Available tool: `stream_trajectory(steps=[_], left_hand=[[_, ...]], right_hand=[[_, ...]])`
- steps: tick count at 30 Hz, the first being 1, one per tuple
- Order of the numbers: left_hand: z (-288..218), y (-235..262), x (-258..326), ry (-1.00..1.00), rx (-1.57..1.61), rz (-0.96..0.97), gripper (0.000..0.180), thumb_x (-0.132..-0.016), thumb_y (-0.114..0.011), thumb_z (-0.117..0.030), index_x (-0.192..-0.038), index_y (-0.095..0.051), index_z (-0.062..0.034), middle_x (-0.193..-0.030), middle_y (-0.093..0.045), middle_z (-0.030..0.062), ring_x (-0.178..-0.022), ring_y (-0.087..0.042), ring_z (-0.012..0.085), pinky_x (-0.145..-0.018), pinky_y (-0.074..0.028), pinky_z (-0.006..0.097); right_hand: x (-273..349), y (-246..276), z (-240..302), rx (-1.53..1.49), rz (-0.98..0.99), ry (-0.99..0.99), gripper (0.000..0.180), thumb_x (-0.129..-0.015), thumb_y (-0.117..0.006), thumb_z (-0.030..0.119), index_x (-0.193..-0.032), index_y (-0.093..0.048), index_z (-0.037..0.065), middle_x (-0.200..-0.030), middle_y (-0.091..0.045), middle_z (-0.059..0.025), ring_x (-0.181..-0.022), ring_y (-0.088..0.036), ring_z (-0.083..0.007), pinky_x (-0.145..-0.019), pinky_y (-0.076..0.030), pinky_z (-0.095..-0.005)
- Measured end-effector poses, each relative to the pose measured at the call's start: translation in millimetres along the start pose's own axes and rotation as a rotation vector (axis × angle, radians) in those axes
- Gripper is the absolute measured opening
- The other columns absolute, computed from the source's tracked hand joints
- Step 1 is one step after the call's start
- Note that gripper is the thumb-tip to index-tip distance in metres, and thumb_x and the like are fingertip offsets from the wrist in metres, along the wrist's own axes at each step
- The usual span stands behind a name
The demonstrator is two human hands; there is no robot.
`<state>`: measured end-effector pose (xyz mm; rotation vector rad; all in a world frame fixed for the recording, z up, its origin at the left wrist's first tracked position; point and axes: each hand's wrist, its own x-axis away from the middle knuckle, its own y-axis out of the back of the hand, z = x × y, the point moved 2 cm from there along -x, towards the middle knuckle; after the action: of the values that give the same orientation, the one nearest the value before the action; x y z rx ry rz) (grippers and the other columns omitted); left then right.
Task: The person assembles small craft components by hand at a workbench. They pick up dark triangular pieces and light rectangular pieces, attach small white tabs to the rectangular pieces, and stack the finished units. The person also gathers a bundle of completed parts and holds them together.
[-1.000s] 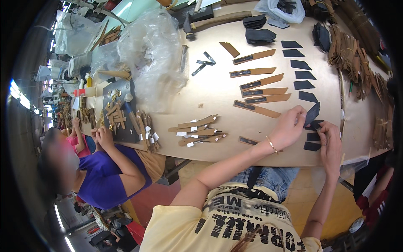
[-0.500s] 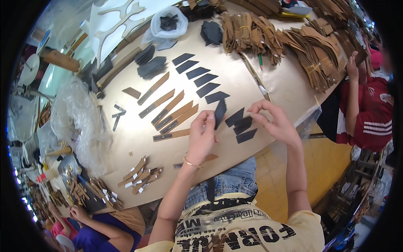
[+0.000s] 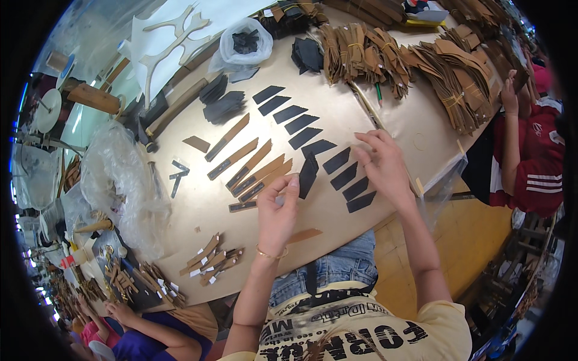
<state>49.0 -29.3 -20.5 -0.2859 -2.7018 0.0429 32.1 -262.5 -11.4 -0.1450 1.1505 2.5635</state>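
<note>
My left hand [image 3: 278, 210] is closed on a thin black slanted strip [image 3: 308, 176], pinched between thumb and fingers above the table. My right hand [image 3: 386, 165] hovers to the right, fingers bent and apart, with nothing visible between them. Below and beside it lies a short column of black slanted strips [image 3: 344, 176]. A second staggered row of black strips [image 3: 301, 124] runs up and away to the left. Left of that row are several brown strips with black ends [image 3: 248, 157]; one brown strip [image 3: 306, 235] lies partly hidden behind my left wrist.
Black strips are piled [image 3: 224, 107] near a hammer [image 3: 174, 113]. A plastic bag of black pieces [image 3: 245, 41] and bundled brown strips [image 3: 361, 54] stand at the far side. A green pencil [image 3: 379, 94] lies there too. Co-workers sit at right [image 3: 530, 156] and lower left [image 3: 153, 334].
My right hand has lifted slightly off the right-hand column, whose black strips now lie more spread out and separate. My left hand still holds its strip, a little lower and left.
</note>
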Motion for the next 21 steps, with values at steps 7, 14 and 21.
stream_trajectory(steps=[7, 14, 21], left_hand=[[-9.6, -10.5, -8.6, -0.200, -0.158, 0.027, 0.022, -0.098, -0.064, -0.016, -0.105, -0.072, 0.0035, -0.082, -0.066, -0.0025, -0.060, -0.043, -0.0008, -0.049, -0.033, 0.019], [-10.6, -29.1, 2.2, -0.079, -0.118, 0.152, 0.018, -0.096, -0.066, -0.013, -0.104, -0.073, 0.0019, -0.080, -0.065, -0.0031, -0.059, -0.043, -0.0013, -0.049, -0.032, 0.018], [7.3, -38.3, 19.9, 0.339, 0.325, 0.388, 0.020, -0.097, -0.066, -0.016, -0.105, -0.071, 0.0016, -0.072, -0.057, -0.0055, -0.059, -0.041, -0.0003, -0.051, -0.032, 0.020]], right_hand=[[12.9, 28.6, -9.1, -0.152, 0.037, -0.179, 0.024, -0.090, -0.068, 0.011, -0.112, -0.069, 0.000, -0.091, -0.065, -0.0040, -0.075, -0.053, -0.0110, -0.073, -0.046, -0.0256], [32.1, 17.2, 18.6, -0.522, 0.176, -0.094, 0.035, -0.083, -0.078, 0.013, -0.115, -0.069, 0.002, -0.085, -0.065, -0.0055, -0.075, -0.057, -0.0105, -0.067, -0.048, -0.0286], [63.0, 16.2, 35.3, -0.363, -0.066, -0.041, 0.048, -0.075, -0.085, 0.017, -0.118, -0.069, 0.003, -0.094, -0.063, -0.0067, -0.081, -0.059, -0.0147, -0.070, -0.049, -0.0269]])
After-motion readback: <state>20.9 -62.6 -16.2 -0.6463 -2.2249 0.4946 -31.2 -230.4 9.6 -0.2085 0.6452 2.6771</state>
